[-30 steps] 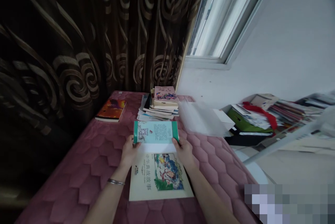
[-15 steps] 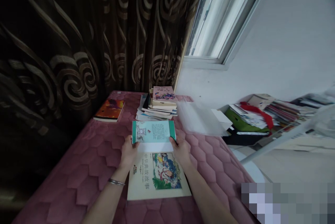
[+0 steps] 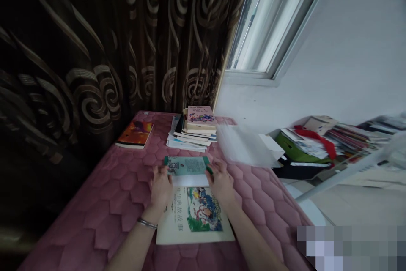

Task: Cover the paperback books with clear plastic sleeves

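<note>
Two hands grip one green book (image 3: 187, 165) by its side edges, near the middle of the pink quilted mattress (image 3: 104, 203). Starting at the left edge of the mattress, one orange book (image 3: 135, 133) lies flat by the dark curtain (image 3: 95, 42), well apart from the hands. The left hand (image 3: 161, 185), with one metal bracelet (image 3: 146, 223) on its wrist, clasps the green book's left edge, fingers curled over it. The green book sits low between the hands, its near part resting over the top of one large picture book (image 3: 193, 216), which lies flat below it toward the near edge. The right hand (image 3: 220, 183) grasps the green book's right edge. Beyond the hands, toward the far edge, stands one stack of books (image 3: 193, 129); its count is too hard to tell. One sheet of clear plastic (image 3: 244, 146) overhangs the right edge.
</note>
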Tool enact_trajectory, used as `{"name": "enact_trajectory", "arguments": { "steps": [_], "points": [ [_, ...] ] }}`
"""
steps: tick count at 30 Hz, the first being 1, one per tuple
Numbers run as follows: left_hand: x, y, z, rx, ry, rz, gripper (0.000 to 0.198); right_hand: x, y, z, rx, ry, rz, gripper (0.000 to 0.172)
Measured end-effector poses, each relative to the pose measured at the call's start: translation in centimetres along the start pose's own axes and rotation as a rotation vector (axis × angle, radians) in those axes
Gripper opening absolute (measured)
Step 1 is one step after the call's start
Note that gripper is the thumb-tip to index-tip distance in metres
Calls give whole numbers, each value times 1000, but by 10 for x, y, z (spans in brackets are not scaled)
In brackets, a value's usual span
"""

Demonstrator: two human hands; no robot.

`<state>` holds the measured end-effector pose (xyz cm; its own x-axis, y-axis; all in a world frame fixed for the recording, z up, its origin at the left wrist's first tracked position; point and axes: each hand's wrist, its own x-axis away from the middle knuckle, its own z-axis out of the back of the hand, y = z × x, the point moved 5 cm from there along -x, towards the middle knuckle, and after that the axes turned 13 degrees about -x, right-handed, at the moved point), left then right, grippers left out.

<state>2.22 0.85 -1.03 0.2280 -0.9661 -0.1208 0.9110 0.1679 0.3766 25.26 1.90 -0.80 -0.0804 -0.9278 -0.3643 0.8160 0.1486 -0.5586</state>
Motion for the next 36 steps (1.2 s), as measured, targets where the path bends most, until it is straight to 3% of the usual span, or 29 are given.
{"name": "enact_trajectory", "arguments": {
  "steps": [5, 11, 16, 21, 27, 31, 36],
  "points": [
    [4, 4, 3, -189, 22, -85, 32, 9, -14, -3, 174, -112, 115, 29],
    [8, 17, -2, -214, -40, -399, 48, 8, -12, -10, 157, -124, 108, 33],
    [0, 38, -10, -326, -43, -434, 45, 7, -12, -12, 162, -146, 120, 32],
    [-20, 63, -28, -295, -79, -509, 41, 8, -12, -16, 168, -156, 113, 30],
    [-36, 48, -32, -262, -86, -476, 48, 7, -15, -14, 177, -184, 97, 32],
    [-36, 43, -32, -242, -80, -486, 50, 1, -36, -17, 219, -232, 86, 32],
    [-33, 42, -31, -272, -82, -492, 50, -19, -78, -51, 32, -397, 182, 53]
  ]
}}
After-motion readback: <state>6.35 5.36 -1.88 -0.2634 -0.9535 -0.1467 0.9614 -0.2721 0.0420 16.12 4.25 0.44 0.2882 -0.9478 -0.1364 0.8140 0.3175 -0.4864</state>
